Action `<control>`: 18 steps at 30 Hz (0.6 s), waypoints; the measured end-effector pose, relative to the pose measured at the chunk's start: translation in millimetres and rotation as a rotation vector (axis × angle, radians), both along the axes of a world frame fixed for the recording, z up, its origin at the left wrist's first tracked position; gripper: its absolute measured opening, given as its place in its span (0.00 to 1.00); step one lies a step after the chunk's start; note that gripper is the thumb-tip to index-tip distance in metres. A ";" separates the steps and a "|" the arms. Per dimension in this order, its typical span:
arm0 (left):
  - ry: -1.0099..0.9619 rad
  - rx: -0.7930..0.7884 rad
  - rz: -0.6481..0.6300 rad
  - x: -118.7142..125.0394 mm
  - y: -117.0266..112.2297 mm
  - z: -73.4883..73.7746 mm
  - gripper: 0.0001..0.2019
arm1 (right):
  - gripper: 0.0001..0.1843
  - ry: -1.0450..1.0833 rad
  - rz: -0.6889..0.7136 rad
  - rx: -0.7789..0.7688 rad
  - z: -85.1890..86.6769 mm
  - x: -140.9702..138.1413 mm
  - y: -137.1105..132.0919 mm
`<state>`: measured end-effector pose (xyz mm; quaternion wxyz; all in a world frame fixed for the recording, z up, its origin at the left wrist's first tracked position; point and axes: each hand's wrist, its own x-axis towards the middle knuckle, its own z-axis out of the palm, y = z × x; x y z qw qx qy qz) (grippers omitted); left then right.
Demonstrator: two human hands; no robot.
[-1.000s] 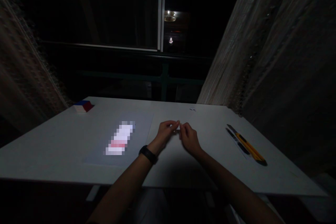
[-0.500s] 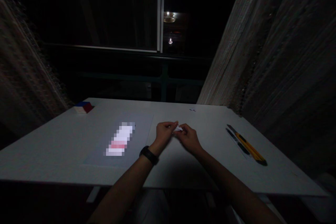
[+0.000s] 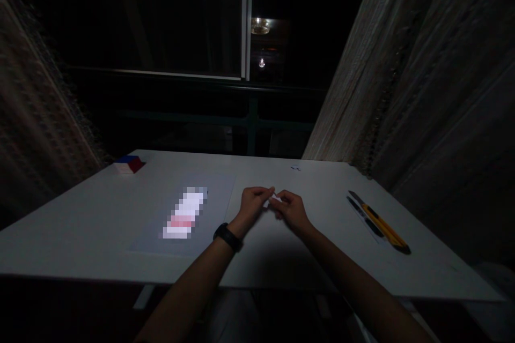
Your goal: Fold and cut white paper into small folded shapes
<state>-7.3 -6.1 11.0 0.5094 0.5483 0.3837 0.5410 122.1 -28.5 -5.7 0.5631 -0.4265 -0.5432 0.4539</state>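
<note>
My left hand (image 3: 253,202) and my right hand (image 3: 292,209) meet over the middle of a white table (image 3: 100,225). Both pinch a small white piece of paper (image 3: 275,199) between their fingertips, just above the tabletop. A dark watch sits on my left wrist (image 3: 227,237). The room is dim, so the paper's shape is hard to make out.
A yellow utility knife (image 3: 382,223) and a dark pen (image 3: 364,216) lie on a pale strip at the right. A red, white and blue block (image 3: 127,163) sits at the far left corner. A blurred-out patch lies left of my hands. Curtains hang on both sides.
My hands have shifted slightly and drawn closer round the small paper, which now shows between the fingertips. Nothing else on the table has moved.
</note>
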 end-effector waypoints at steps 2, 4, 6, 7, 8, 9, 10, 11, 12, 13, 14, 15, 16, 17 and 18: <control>0.009 0.012 0.011 -0.2 -0.3 0.0 0.16 | 0.18 0.010 0.007 0.002 1.0 0.0 -0.6; 0.017 0.022 -0.006 -0.6 -0.5 -0.5 0.16 | 0.18 0.010 0.011 0.007 2.2 0.3 -1.1; 0.025 0.027 -0.028 -1.0 -0.3 -1.4 0.16 | 0.18 0.010 0.008 0.007 2.7 0.6 -1.0; 0.029 0.026 -0.033 -1.2 -0.1 -1.8 0.17 | 0.18 0.014 0.003 0.002 2.6 0.7 -0.5; 0.030 0.024 -0.036 -1.2 0.1 -2.0 0.17 | 0.18 0.018 -0.003 -0.004 2.2 0.9 0.1; 0.031 0.025 -0.036 -1.1 0.3 -1.9 0.17 | 0.18 0.020 -0.005 -0.010 1.6 1.1 0.9; 0.033 0.029 -0.032 -1.0 0.3 -1.6 0.17 | 0.19 0.020 -0.007 -0.014 0.7 1.3 1.9; 0.037 0.034 -0.024 -0.8 0.2 -0.9 0.18 | 0.19 0.019 -0.007 -0.016 -0.3 1.6 2.8; 0.045 0.040 -0.013 -0.5 0.0 0.1 0.18 | 0.19 0.016 -0.008 -0.017 -1.4 1.9 3.6; 0.056 0.048 0.001 -0.2 -0.3 1.2 0.18 | 0.19 0.010 -0.008 -0.018 -2.3 2.2 4.3; 0.069 0.055 0.019 0.0 -0.6 2.2 0.17 | 0.18 0.006 -0.010 -0.021 -3.1 2.4 4.7; 0.085 0.061 0.038 0.2 -0.8 3.1 0.17 | 0.18 0.003 -0.011 -0.026 -3.4 2.6 4.7; 0.103 0.067 0.052 0.4 -0.8 3.7 0.17 | 0.18 0.002 -0.011 -0.031 -3.3 2.6 4.4; 0.123 0.074 0.065 0.5 -0.7 3.9 0.17 | 0.18 0.000 -0.009 -0.037 -2.7 2.6 3.8; 0.149 0.084 0.079 0.5 -0.4 3.6 0.17 | 0.18 0.000 -0.005 -0.044 -1.6 2.5 3.0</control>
